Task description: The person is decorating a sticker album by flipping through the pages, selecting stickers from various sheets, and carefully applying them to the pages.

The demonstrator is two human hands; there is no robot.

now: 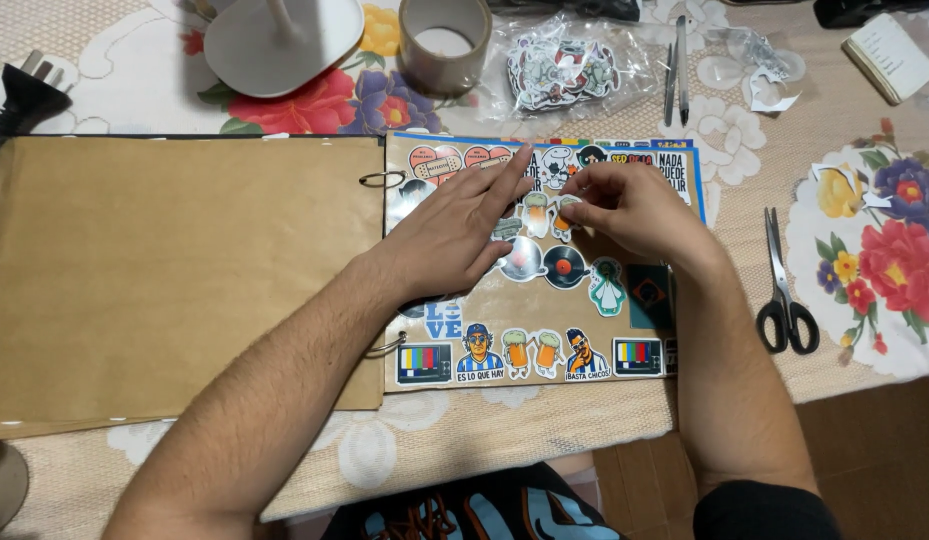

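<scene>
Head view: left hand (462, 222) flat, fingers spread, pressing album page (504, 315). Right hand (624, 205) pinching one small sticker (567, 207) onto page centre. Two binder rings (381, 180). One pair of scissors (784, 290), one tape roll (444, 42), one sticker bag (569, 65).

Glossy stickers (544, 265) cover a matt brown paper album page (174, 270); metal scissors (784, 285) lie on floral cloth (874, 250).
</scene>
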